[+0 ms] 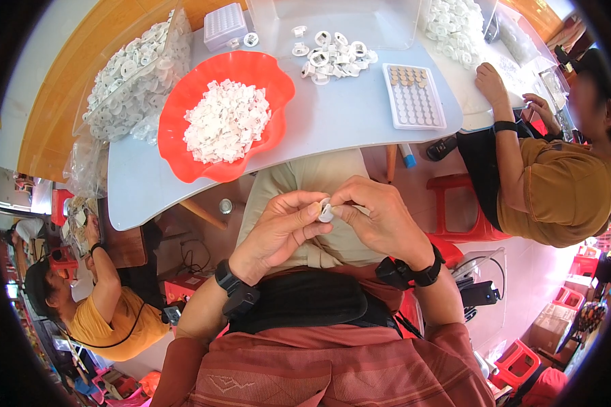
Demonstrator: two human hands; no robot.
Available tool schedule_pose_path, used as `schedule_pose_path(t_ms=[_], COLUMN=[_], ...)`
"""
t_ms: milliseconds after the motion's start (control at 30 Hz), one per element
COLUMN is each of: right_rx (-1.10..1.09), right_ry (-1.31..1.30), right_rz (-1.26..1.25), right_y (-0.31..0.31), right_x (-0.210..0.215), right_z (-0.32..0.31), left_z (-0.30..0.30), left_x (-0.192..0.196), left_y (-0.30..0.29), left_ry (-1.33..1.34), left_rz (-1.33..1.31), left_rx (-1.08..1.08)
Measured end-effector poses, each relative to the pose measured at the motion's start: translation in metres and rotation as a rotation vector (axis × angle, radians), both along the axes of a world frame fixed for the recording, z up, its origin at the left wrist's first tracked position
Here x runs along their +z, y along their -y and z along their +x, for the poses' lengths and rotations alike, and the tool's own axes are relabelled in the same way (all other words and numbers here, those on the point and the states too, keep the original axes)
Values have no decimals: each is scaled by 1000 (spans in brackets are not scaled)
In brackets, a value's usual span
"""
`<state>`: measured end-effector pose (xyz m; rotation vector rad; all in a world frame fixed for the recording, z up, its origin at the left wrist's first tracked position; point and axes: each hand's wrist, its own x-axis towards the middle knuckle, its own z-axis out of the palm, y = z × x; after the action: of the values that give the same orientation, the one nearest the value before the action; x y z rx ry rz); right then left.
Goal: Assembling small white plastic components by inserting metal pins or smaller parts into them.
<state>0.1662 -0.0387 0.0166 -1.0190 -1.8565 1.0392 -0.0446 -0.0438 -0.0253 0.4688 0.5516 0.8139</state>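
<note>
My left hand (278, 227) and my right hand (377, 217) meet over my lap, below the table edge. Together they pinch one small white round plastic part (326, 214) between the fingertips. Both wrists wear black bands. Straight ahead on the pale table (346, 115) stands a wavy red bowl (183, 102) heaped with small white pieces (225, 121). Behind it lies a loose cluster of white ring-shaped parts (332, 54), and to their right a white grid tray (414, 96) with tan discs in its far rows.
Clear bags of white parts (132, 78) lie at the table's left, a small lilac box (225, 26) at the back. A person in an ochre shirt (557, 190) works at the right, another in yellow (108, 319) at lower left. Red stools (465, 210) stand below.
</note>
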Motion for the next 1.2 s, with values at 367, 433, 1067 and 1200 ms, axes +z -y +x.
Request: schedule_pose_path(t_ms=[367, 433, 1067, 1200], right_rx=[-46, -72, -67, -54], right_ry=[30, 26, -19, 18], right_rz=[75, 70, 99, 73], right_y=[6, 7, 8, 7], right_x=[0, -1, 3, 3], right_z=[-1, -2, -2, 0], left_z=[0, 0, 1, 1], left_x=[0, 0, 3, 3], left_y=[0, 0, -1, 0], left_ry=[12, 10, -3, -9], left_rz=[8, 8, -5, -5], left_rx=[-1, 6, -3, -12])
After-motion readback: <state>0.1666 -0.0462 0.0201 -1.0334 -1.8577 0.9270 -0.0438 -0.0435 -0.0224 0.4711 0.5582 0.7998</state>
